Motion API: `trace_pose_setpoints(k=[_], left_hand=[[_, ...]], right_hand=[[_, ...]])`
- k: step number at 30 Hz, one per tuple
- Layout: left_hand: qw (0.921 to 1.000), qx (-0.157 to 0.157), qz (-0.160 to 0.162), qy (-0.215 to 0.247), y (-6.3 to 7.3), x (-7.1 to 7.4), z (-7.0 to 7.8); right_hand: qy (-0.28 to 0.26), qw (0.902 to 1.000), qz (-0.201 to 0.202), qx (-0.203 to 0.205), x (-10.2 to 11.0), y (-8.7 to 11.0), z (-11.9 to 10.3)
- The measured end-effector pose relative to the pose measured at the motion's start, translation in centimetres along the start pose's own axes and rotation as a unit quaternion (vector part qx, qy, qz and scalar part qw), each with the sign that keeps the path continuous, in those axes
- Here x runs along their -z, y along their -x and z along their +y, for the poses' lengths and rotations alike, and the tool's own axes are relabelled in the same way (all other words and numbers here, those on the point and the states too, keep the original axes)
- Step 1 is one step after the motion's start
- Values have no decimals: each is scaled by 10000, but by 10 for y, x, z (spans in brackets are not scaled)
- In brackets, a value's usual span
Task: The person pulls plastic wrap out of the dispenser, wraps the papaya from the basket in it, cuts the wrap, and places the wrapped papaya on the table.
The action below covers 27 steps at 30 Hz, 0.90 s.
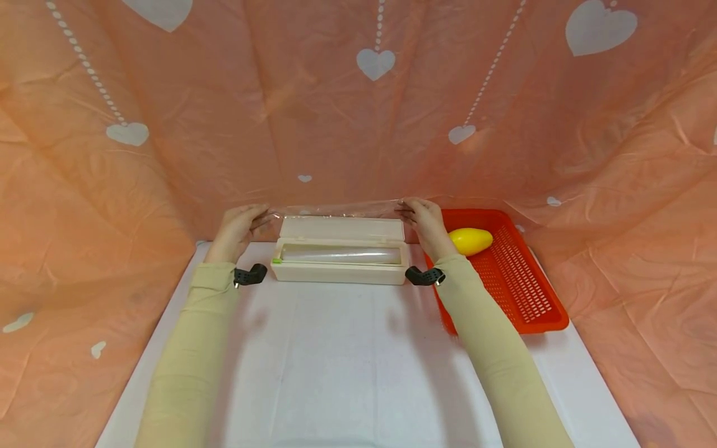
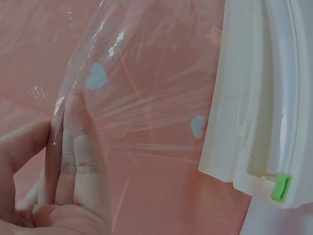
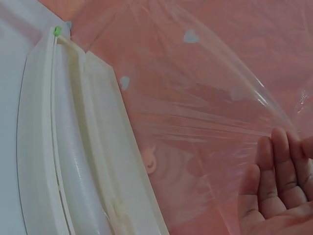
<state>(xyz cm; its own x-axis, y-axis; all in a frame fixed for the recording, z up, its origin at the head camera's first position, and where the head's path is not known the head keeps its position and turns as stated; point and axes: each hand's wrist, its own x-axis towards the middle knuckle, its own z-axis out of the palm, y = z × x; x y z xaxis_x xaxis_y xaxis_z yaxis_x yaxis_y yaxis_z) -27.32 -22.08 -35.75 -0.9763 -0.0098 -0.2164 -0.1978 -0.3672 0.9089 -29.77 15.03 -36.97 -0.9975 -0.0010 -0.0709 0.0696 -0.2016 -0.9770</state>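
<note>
A clear sheet of cling film [image 2: 146, 98] stretches behind a white cling film dispenser box [image 1: 338, 274], whose lid [image 1: 343, 228] is swung back. Inside the box lies the film roll [image 1: 342, 255]. At the sheet's left corner my left hand [image 1: 238, 227] pinches the edge between thumb and fingers, as the left wrist view shows. My right hand [image 1: 422, 221] grips the right corner; its thumb is partly cut off in the right wrist view. Creases run through the film from each hand toward the box. A green slider [image 2: 280, 187] sits at the box's left end.
On the right stands a red perforated basket [image 1: 538, 292] with a yellow mango-shaped object [image 1: 472, 241] in it, beside my right forearm. A pink cloth with hearts [image 1: 336, 124] hangs behind and around the white table [image 1: 330, 361].
</note>
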Motion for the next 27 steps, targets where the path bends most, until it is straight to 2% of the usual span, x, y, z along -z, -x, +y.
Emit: trace_pose_setpoints(k=[9, 19, 27], left_hand=[[9987, -316, 139, -387, -7, -5, 5], [9957, -620, -87, -682, -11, -14, 18], [9972, -610, 1, -444, -10, -18, 26]], right_hand=[[-104, 9995, -119, 256, 0, 3, -5], [-109, 9992, -49, 378, 4, 1, -13], [45, 9991, -95, 402, 5, 2, -20]])
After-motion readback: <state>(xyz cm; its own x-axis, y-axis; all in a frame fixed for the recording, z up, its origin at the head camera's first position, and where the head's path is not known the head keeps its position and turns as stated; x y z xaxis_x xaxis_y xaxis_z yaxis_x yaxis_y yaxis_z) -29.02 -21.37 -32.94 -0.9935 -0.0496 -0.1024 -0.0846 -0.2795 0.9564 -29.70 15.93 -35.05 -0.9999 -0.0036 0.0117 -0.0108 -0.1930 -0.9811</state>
